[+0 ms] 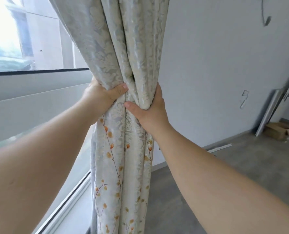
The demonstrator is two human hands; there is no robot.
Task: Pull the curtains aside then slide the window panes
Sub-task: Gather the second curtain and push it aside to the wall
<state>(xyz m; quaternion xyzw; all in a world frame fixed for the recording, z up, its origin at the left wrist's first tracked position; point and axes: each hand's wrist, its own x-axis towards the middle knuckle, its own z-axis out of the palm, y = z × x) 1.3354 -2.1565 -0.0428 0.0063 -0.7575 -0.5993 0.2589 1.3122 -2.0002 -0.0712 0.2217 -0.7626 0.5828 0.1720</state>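
Window pane (pixel 13 39) occupies the upper left, uncovered, with bright daylight and a building visible through it; a dark horizontal bar crosses beneath the glass. A pale frame and sill (pixel 39 105) run below it towards the lower left.

Left hand (pixel 99 97) is wrapped round the left side of the curtain (pixel 123 48), thumb across the front, fingers hidden behind the cloth. The curtain hangs at centre, gathered into one tight bundle of upright folds, pale damask above and orange sprigs below the grip.

Right hand (pixel 150 107) clasps the bundle's right side at nearly the same height, thumb pressed on the front just below the left thumb, the two thumbs close but apart. Both hands are closed firmly on the fabric.

To the right stands a grey wall (pixel 216 65). At far right, a metal pole (pixel 272 107) leans against it above a cardboard box (pixel 279 130) on the concrete floor (pixel 208 174).
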